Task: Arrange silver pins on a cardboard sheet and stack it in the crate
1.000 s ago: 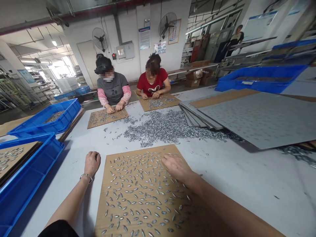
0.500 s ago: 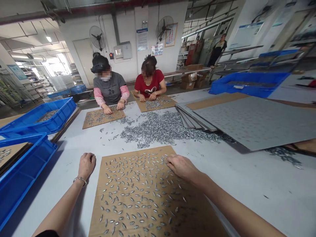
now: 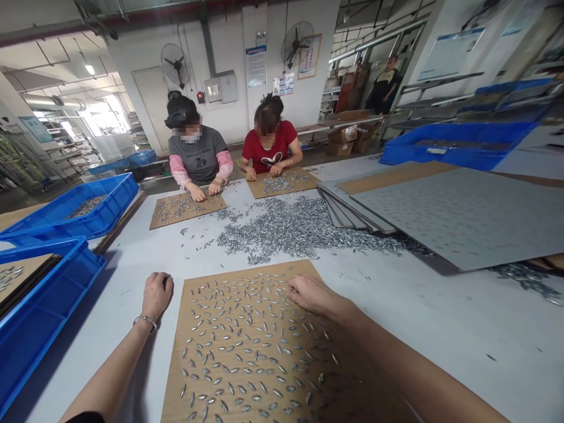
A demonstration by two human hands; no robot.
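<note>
A brown cardboard sheet [image 3: 194, 335] lies in front of me with many small, pointed silvery metal pieces [image 3: 229, 338] spread over it. Over its upper right part, my right hand [image 3: 311, 294] has its fingers pinched together, tips down by the pieces. Whatever sits between those fingertips is too small or hidden to make out. My left hand [image 3: 157, 292] rests on the white table left of the sheet, fingers curled in and apart from the cardboard. Beyond the sheet lies a large heap of the same metal pieces [image 3: 291, 229].
Blue trays [image 3: 53, 294] stand along the left, another blue tray [image 3: 458, 138] at back right. Stacked grey boards [image 3: 476, 211] lie right of the heap. Across the table [image 3: 423, 329], two co-workers [image 3: 200, 155] handle pieces on cardboard sheets [image 3: 161, 218]. Another person [image 3: 385, 88] stands farther back.
My right hand has shifted slightly left over the cardboard, its fingers still pinched. My left hand stays resting on the table. The whole view has moved a little.
</note>
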